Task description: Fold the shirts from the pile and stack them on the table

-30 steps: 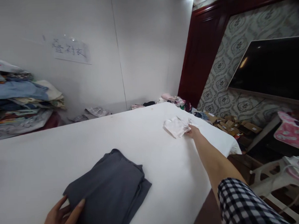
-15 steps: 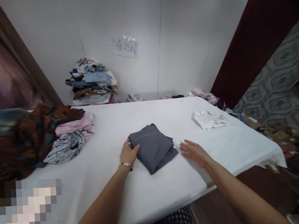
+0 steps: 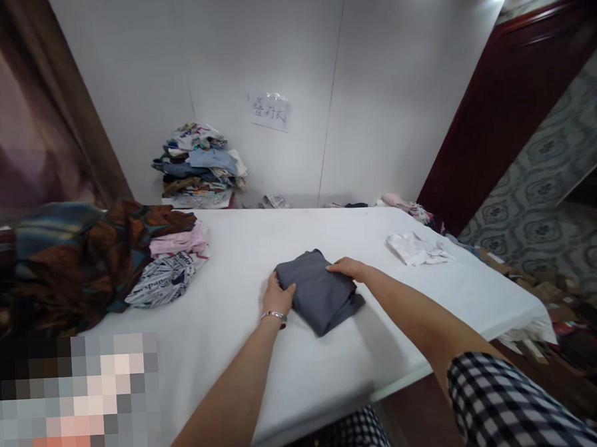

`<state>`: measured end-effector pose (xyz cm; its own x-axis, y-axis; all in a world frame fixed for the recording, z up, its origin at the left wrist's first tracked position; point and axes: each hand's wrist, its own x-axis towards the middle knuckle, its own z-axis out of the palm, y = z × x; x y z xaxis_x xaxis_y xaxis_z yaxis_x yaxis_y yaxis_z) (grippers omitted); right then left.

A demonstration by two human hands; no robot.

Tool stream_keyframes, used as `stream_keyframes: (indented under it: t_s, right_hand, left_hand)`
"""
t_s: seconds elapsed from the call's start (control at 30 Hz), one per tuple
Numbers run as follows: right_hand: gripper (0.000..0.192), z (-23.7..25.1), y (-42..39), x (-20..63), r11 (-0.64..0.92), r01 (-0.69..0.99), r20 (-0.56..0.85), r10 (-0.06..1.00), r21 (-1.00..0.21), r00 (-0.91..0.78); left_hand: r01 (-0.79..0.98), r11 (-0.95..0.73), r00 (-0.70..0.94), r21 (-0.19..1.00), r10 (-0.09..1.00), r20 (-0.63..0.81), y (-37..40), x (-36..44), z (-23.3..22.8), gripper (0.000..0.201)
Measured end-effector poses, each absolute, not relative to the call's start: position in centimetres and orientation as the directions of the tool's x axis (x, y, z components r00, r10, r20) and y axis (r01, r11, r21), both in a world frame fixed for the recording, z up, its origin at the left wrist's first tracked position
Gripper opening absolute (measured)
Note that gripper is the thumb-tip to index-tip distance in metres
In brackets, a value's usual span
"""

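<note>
A dark grey folded garment (image 3: 320, 299) lies as a compact bundle on the white-covered table (image 3: 267, 398). My left hand (image 3: 278, 294) grips its left edge, thumb on top and the other fingers partly hidden beneath. A silver bracelet (image 3: 274, 314) circles that wrist. My right hand (image 3: 348, 269) is at the upper right edge of the bundle, thumb over the top and fingers mostly hidden behind the cloth. At the bundle's lower right, a loose layer of cloth sticks out a little.
Left on the table are heaped clothes: a brown patterned garment (image 3: 124, 239), a pink one (image 3: 179, 242) and a newspaper-print one (image 3: 164, 280). A tall clothes stack (image 3: 200, 165) stands by the wall. Crumpled white cloth (image 3: 417, 249) lies right. A pixelated patch covers the lower left.
My right hand has moved left from the bare table onto the garment's upper right edge and closed on it. My left hand keeps its hold. The view has shifted slightly.
</note>
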<state>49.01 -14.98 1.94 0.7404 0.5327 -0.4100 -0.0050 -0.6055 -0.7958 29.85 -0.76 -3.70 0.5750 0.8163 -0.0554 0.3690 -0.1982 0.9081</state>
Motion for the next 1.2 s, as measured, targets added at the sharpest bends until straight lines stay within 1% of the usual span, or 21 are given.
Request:
stream_keyframes:
  t_s: [0.07, 0.17, 0.2, 0.27, 0.4, 0.53, 0.6, 0.67, 0.8, 0.87, 0.93, 0.97, 1.0, 1.07, 1.1, 1.13, 1.17, 1.2]
  right_hand:
    - [0.030, 2.0, -14.7, 48.9, -0.639, -0.050, -0.489, 0.534, -0.768, 0.690]
    - [0.029, 2.0, -14.8, 48.7, -0.643, -0.219, -0.643, 0.554, -0.734, 0.529]
    - [0.028, 2.0, -14.9, 48.6, -0.628, -0.276, -0.672, 0.568, -0.727, 0.475]
    - [0.026, 2.2, -15.3, 48.5, -0.583, -0.353, -0.681, 0.603, -0.732, 0.415]
    - [0.025, 2.5, -16.1, 48.2, -0.489, -0.440, -0.650, 0.655, -0.753, 0.386]
    - [0.027, 2.2, -16.4, 47.6, -0.431, -0.535, -0.663, 0.644, -0.726, 0.381]
    - [0.025, 1.7, -16.5, 47.2, -0.425, -0.558, -0.673, 0.639, -0.713, 0.373]
    - [0.024, 1.3, -16.5, 46.8, -0.367, -0.542, -0.615, 0.682, -0.756, 0.395]
    - [0.045, 1.2, -16.7, 46.4, -0.160, -0.447, -0.377, 0.808, -0.880, 0.454]
    - [0.050, 2.0, -16.7, 46.7, -0.130, -0.397, -0.317, 0.833, -0.909, 0.454]
    - [0.054, 3.4, -16.6, 47.5, -0.141, -0.345, -0.291, 0.851, -0.928, 0.437]
    - [0.056, 4.3, -16.4, 48.0, -0.152, -0.320, -0.284, 0.863, -0.935, 0.419]
    - [0.059, 5.2, -16.2, 48.5, -0.164, -0.296, -0.277, 0.878, -0.941, 0.391]
    - [0.062, 7.0, -15.7, 49.6, -0.172, -0.251, -0.250, 0.913, -0.953, 0.321]
    - [0.063, 7.9, -15.5, 50.1, -0.173, -0.226, -0.234, 0.931, -0.959, 0.280]
    - [0.064, 8.7, -15.2, 50.5, -0.176, -0.201, -0.221, 0.946, -0.964, 0.235]
    - [0.064, 9.5, -15.0, 50.8, -0.178, -0.175, -0.211, 0.959, -0.968, 0.187]
    - [0.064, 10.2, -14.8, 51.0, -0.185, -0.148, -0.205, 0.969, -0.971, 0.135]
  left_hand:
    - [0.362, -0.199, 0.575, 0.911, 0.816, -0.050, -0.6, 29.9, -3.8, 0.070]
    - [0.357, -0.187, 0.566, 0.915, 0.822, -0.053, -0.5, 30.0, -4.1, 0.070]
    - [0.355, -0.182, 0.564, 0.917, 0.824, -0.055, -0.4, 30.0, -4.1, 0.071]
    - [0.351, -0.171, 0.557, 0.921, 0.828, -0.059, -0.3, 30.0, -4.1, 0.071]
    - [0.347, -0.173, 0.551, 0.922, 0.833, -0.051, -0.3, 29.9, -3.7, 0.068]
    - [0.365, -0.179, 0.549, 0.914, 0.834, -0.056, -0.2, 29.8, -3.2, 0.068]
    - [0.381, -0.186, 0.541, 0.906, 0.839, -0.055, 0.0, 29.8, -3.1, 0.066]
    - [0.374, -0.185, 0.545, 0.909, 0.837, -0.054, 0.4, 29.8, -3.1, 0.066]
    - [0.319, -0.146, 0.557, 0.936, 0.828, -0.061, 0.7, 30.0, -3.1, 0.069]
    - [0.283, -0.063, 0.568, 0.957, 0.815, -0.114, 0.4, 30.0, -2.8, 0.072]
    - [0.210, 0.116, 0.591, 0.971, 0.776, -0.220, 0.0, 29.9, -2.2, 0.077]
    - [0.156, 0.230, 0.619, 0.961, 0.735, -0.277, -0.1, 29.8, -1.8, 0.076]
    - [0.106, 0.347, 0.663, 0.932, 0.673, -0.327, -0.1, 29.5, -1.4, 0.072]
    - [0.052, 0.541, 0.775, 0.840, 0.508, -0.376, 0.1, 28.9, -0.6, 0.054]
    - [0.051, 0.603, 0.827, 0.796, 0.421, -0.372, 0.4, 28.6, -0.3, 0.046]
    - [0.053, 0.643, 0.861, 0.764, 0.357, -0.361, 0.8, 28.3, 0.0, 0.043]
    - [0.049, 0.667, 0.878, 0.743, 0.326, -0.350, 1.2, 28.1, 0.1, 0.044]
    - [0.037, 0.681, 0.882, 0.732, 0.322, -0.344, 1.6, 27.9, 0.2, 0.048]
